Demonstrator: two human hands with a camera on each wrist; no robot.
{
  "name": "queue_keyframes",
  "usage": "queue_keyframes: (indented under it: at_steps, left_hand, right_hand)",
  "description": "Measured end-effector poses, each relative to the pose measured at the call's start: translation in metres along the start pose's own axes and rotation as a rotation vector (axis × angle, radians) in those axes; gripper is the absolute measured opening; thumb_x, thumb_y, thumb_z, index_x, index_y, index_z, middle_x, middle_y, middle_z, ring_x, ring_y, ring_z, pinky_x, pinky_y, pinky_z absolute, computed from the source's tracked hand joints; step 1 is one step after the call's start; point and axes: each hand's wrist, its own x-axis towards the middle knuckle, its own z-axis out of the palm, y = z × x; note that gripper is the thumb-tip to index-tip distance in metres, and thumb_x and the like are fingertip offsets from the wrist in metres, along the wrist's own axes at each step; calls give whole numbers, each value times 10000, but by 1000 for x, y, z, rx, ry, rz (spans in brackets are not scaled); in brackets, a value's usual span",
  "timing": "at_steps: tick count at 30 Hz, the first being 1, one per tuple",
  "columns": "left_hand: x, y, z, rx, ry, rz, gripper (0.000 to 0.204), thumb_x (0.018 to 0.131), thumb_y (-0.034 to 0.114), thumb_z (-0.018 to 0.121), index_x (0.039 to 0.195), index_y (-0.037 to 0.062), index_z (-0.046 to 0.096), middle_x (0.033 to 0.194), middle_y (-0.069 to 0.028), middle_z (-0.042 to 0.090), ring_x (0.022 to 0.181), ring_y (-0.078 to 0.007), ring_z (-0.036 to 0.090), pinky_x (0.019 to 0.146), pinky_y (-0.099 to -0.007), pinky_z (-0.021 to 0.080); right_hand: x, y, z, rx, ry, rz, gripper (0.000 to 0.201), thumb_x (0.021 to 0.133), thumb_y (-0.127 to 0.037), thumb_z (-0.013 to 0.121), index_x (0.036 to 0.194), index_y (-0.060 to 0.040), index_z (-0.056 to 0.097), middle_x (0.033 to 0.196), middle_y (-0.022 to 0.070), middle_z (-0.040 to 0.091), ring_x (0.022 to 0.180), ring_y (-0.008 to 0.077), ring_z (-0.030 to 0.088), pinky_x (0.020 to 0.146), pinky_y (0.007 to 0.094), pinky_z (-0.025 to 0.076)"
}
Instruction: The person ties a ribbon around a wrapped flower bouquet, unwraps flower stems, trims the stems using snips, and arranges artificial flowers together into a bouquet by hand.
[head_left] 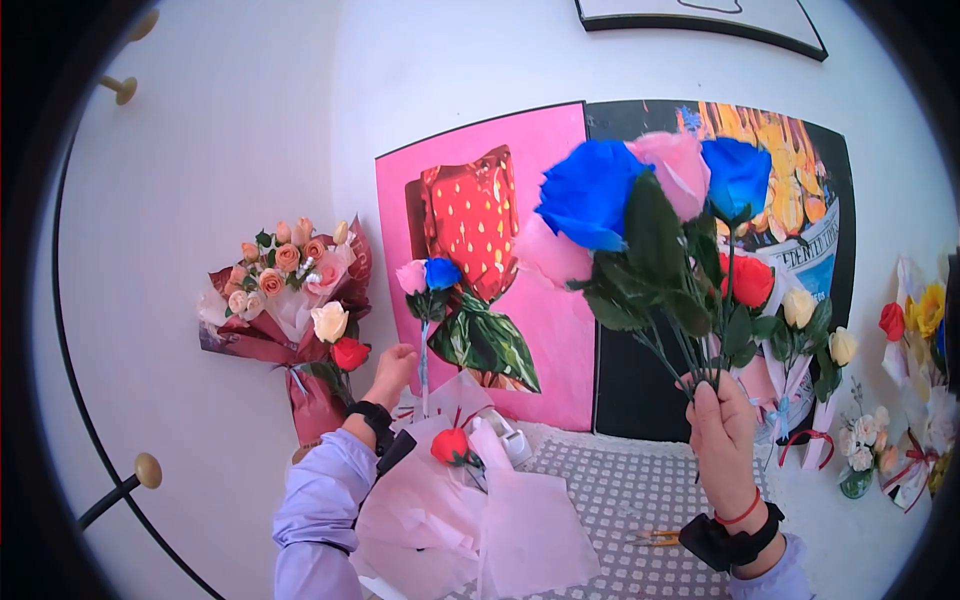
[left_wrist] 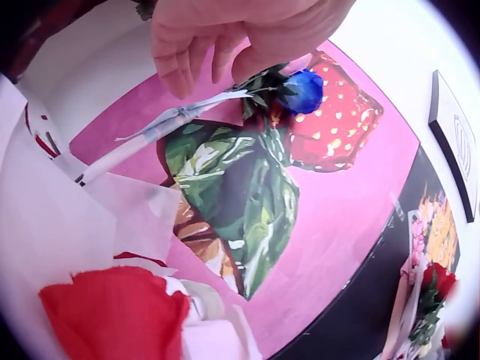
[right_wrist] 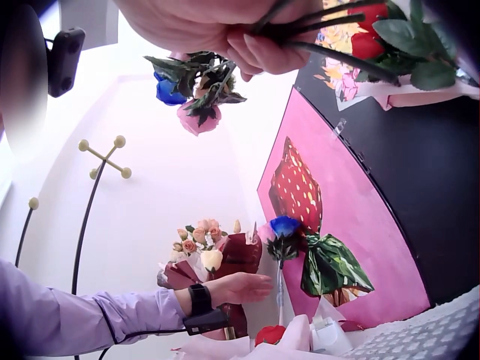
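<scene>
Right hand point(head_left: 722, 425) is gripping the flowers point(head_left: 650, 225) by their stems point(head_left: 690, 350) over the tabletop point(head_left: 640, 485); left hand point(head_left: 393, 374) is hanging loose, empty. Probably weighing little; petals point(head_left: 590, 195) likely crushing easily, stems stiffer: hold there.

The table point(head_left: 625, 480) in front of me wears a grey cloth dotted with pale little squares. Sheets of pink paper point(head_left: 540, 535) sprawl over its left part, overlapping and creased. A white tape dispenser point(head_left: 516, 443) sits just behind them. Over to the right, well apart from the dispenser, lies a pair of yellow-handled scissors point(head_left: 656, 538).
</scene>
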Motion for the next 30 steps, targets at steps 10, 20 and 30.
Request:
queue_keyframes:
  at_steps: [10, 20, 30]
  left_hand:
    - [32, -31, 8, 141, 14, 26, 359, 766, 124, 603, 1079, -44, 547, 910, -135, 609, 781, -197, 573, 702, -300, 441]
    - [32, -24, 1, -15, -53, 126, 80, 773, 100, 604, 780, 21, 593, 639, 6, 536, 556, -72, 473, 487, -234, 365]
    - [-28, 105, -2, -140, -179, 448, 62, 854, 143, 531, 871, 90, 504, 757, 36, 573, 659, -26, 522, 565, -167, 397]
  right_hand:
    - [4, 5, -4, -56, -29, 97, 182, 912, -156, 428, 904, -12, 539, 627, -61, 382, 560, 9, 295, 483, 171, 223]
    - [1, 1, 2, -83, -27, 95, 176, 905, -131, 432, 911, -3, 552, 656, -60, 407, 592, 22, 323, 517, 178, 261]
    - [-19, 9, -48, -384, -393, 137, 178, 898, -141, 451, 870, 15, 532, 566, -22, 311, 536, 44, 284, 455, 232, 259]
